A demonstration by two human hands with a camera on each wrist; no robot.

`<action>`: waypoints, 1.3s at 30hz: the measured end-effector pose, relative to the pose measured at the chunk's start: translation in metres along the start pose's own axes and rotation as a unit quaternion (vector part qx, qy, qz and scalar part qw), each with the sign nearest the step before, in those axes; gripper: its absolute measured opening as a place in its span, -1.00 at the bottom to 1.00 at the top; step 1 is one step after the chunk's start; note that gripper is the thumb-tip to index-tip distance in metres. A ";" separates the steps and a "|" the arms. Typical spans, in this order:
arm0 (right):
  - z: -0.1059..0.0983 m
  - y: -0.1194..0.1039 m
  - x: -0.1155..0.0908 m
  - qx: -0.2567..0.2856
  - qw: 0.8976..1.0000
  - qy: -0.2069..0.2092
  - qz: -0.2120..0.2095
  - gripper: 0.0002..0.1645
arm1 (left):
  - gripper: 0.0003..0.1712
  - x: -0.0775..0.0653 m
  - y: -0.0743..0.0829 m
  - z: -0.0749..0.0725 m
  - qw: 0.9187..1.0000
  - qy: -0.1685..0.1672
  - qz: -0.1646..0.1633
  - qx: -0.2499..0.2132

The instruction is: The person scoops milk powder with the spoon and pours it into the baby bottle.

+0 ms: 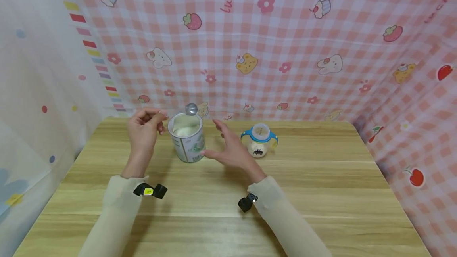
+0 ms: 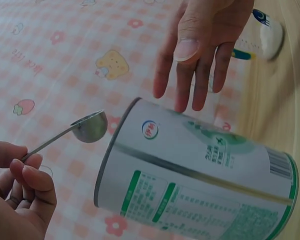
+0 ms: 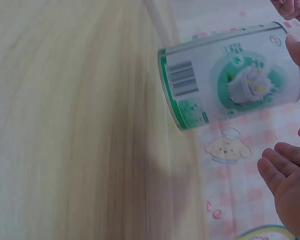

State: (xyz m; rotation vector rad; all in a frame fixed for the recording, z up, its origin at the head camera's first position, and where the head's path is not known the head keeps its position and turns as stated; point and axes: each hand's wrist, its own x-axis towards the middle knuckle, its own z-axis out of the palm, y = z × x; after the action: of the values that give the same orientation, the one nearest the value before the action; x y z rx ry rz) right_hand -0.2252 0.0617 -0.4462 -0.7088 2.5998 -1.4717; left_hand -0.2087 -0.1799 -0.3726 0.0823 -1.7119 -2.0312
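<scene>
My left hand (image 1: 143,132) pinches the thin handle of a metal measuring spoon (image 2: 91,127) between thumb and fingers. In the head view the spoon's bowl (image 1: 191,109) appears just beyond the rim of an open can (image 1: 188,148). Pale powder (image 1: 187,131) shows inside this white and green can, which stands upright on the table. To the can's right is my right hand (image 1: 233,150), fingers spread and holding nothing. Its thumb is close to the can's side; whether they touch I cannot tell. What the spoon's bowl contains is not visible.
Right of my right hand stands a small baby bottle (image 1: 258,148) with blue handles and a clear cap; pale contents show inside. The wooden table (image 1: 321,193) meets a pink checked cloth (image 1: 285,43) at the back, with more cloth hanging at both sides.
</scene>
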 end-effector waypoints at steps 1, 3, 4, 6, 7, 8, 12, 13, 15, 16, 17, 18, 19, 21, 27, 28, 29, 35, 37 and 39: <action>0.002 -0.001 0.002 0.000 1.000 -0.003 0.001 0.26 | -0.91 0.000 0.000 -0.001 1.000 0.000 0.004 0.005; 0.007 -0.002 0.006 0.003 1.000 -0.008 0.002 0.27 | -0.92 0.000 -0.001 -0.003 1.000 -0.002 0.014 0.019; 0.009 -0.003 0.008 0.004 1.000 -0.010 0.002 0.28 | -0.92 0.000 -0.001 -0.004 0.999 -0.003 0.019 0.027; 0.014 -0.005 0.012 0.009 1.000 -0.015 0.000 0.29 | -0.92 0.000 -0.002 -0.005 0.998 -0.005 0.031 0.046; 0.016 -0.005 0.014 0.011 1.000 -0.017 -0.003 0.29 | -0.91 0.001 -0.002 -0.006 0.998 -0.006 0.035 0.053; 0.018 -0.006 0.016 0.013 1.000 -0.018 -0.006 0.29 | -0.90 0.001 -0.003 -0.007 0.997 -0.006 0.039 0.060; 0.025 -0.009 0.022 0.022 0.999 -0.021 -0.013 0.30 | -0.89 0.001 -0.005 -0.010 0.996 -0.010 0.046 0.078; 0.027 -0.010 0.024 0.025 0.999 -0.021 -0.012 0.30 | -0.89 0.001 -0.006 -0.011 0.995 -0.011 0.048 0.082; 0.030 -0.010 0.026 0.033 0.999 -0.017 -0.009 0.30 | -0.88 0.001 -0.008 -0.012 0.994 -0.013 0.055 0.092; 0.032 -0.010 0.027 0.036 0.999 -0.014 -0.007 0.30 | -0.87 0.002 -0.009 -0.013 0.993 -0.015 0.058 0.098; 0.033 -0.010 0.028 0.040 0.999 -0.011 -0.006 0.30 | -0.87 0.002 -0.010 -0.013 0.992 -0.016 0.061 0.106; 0.035 -0.010 0.028 0.043 0.999 -0.008 -0.005 0.31 | -0.85 0.002 -0.011 -0.014 0.991 -0.018 0.065 0.112; 0.036 -0.010 0.029 0.046 0.999 -0.004 -0.006 0.31 | -0.84 0.003 -0.012 -0.014 0.991 -0.019 0.065 0.119; 0.039 -0.010 0.031 0.048 0.999 0.004 -0.007 0.30 | -0.82 0.003 -0.014 -0.014 0.989 -0.023 0.066 0.132; 0.047 -0.010 0.033 0.053 0.998 0.030 0.004 0.22 | -0.87 0.004 -0.020 -0.014 0.980 -0.036 0.072 0.180; 0.048 -0.010 0.033 0.054 0.998 0.034 0.005 0.21 | -0.89 0.005 -0.022 -0.014 0.978 -0.037 0.074 0.193; 0.049 -0.010 0.033 0.054 0.998 0.037 0.004 0.20 | -0.90 0.006 -0.023 -0.013 0.975 -0.038 0.077 0.205; 0.052 -0.010 0.033 0.052 0.998 0.044 -0.002 0.19 | -0.92 0.009 -0.027 -0.011 0.958 -0.045 0.113 0.261; 0.052 -0.010 0.032 0.052 0.998 0.046 -0.003 0.18 | -0.91 0.010 -0.028 -0.011 0.953 -0.059 0.132 0.266; 0.052 -0.010 0.032 0.053 0.997 0.047 -0.003 0.17 | -0.90 0.010 -0.029 -0.010 0.948 -0.073 0.150 0.271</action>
State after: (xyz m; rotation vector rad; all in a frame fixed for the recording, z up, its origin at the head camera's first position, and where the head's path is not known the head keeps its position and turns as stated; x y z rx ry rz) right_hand -0.2353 0.0021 -0.4609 -0.6510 2.5631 -1.6700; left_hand -0.2235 -0.1898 -0.3996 -0.1448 -2.1831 -1.3380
